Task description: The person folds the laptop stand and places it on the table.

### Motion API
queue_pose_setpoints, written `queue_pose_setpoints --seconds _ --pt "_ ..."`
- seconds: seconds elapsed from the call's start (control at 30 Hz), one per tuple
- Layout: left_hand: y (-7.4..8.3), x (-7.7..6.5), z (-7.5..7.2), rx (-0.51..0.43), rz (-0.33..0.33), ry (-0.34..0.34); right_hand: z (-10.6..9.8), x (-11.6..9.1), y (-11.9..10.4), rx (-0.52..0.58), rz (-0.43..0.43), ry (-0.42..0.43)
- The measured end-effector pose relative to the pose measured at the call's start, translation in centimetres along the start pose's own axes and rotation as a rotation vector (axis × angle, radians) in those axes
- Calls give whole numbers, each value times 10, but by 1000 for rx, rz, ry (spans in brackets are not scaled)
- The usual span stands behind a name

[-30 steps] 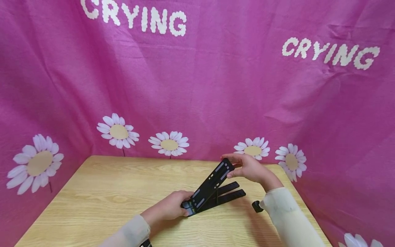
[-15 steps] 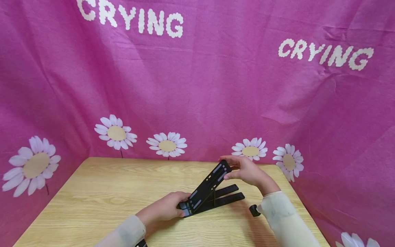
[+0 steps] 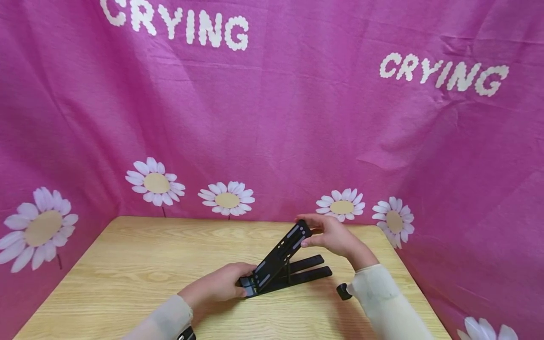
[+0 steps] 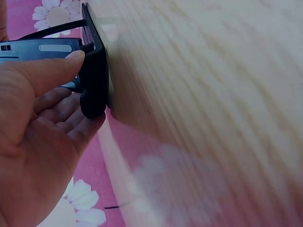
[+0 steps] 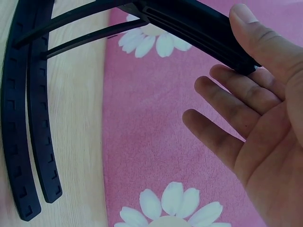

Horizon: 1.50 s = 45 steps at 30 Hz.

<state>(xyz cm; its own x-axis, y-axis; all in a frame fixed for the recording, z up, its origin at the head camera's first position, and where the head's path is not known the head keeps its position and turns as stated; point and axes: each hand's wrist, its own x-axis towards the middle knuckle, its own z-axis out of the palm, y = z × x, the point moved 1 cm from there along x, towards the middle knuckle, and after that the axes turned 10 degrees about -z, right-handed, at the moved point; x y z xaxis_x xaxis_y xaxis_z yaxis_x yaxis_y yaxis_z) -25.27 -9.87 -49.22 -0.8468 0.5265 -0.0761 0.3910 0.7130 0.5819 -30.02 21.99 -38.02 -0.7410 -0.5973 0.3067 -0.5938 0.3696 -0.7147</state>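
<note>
A black folding laptop stand (image 3: pixel 278 259) stands on the wooden table, its slotted upper plate raised at a slant over two long legs. My left hand (image 3: pixel 218 283) grips the low hinged end, thumb on top and fingers around the side. At the plate's raised end, my right hand (image 3: pixel 333 238) pinches the tip between thumb and fingers. The right wrist view shows the notched legs (image 5: pixel 35 118) with thin support bars (image 5: pixel 90 38) rising from them to the plate. In the left wrist view the thumb lies by the black end lip (image 4: pixel 94 75).
The light wooden table (image 3: pixel 140 255) reaches back to a magenta cloth (image 3: pixel 280 118) printed with daisies and white letters, which also hangs along both sides. A small black device (image 3: pixel 343 291) sits by the right cuff, another (image 3: pixel 186 333) by the left.
The head view has shifted slightly, so everything sits a little further left. Both hands keep their grip, and the stand's slant looks nearly the same.
</note>
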Motion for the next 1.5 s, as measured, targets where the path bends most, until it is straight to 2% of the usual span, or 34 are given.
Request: queue_pose_setpoints --seconds 0.27,0.57,0.8,1.03,1.2,1.3,1.4,1.5 --pt "-11 -4 -8 -18 -18 -30 10 6 -6 24 -3 16" --pt "-29 -14 -24 -25 -17 -59 28 20 -13 25 21 38" --pt "-39 -27 -36 -84 -67 -76 45 31 -19 37 -7 63" --pt "-33 -31 -37 -52 -51 -35 51 30 -20 45 -21 72" --pt "-31 -32 -32 -30 -82 24 51 28 -16 28 -62 67" --pt "-29 -32 -30 -53 -108 47 49 26 -15 -2 -60 65" --pt "-25 -30 -32 -60 -132 61 45 23 -14 -35 -65 74" --pt "-17 -26 -37 -36 -155 105 41 19 -13 -59 -80 84"
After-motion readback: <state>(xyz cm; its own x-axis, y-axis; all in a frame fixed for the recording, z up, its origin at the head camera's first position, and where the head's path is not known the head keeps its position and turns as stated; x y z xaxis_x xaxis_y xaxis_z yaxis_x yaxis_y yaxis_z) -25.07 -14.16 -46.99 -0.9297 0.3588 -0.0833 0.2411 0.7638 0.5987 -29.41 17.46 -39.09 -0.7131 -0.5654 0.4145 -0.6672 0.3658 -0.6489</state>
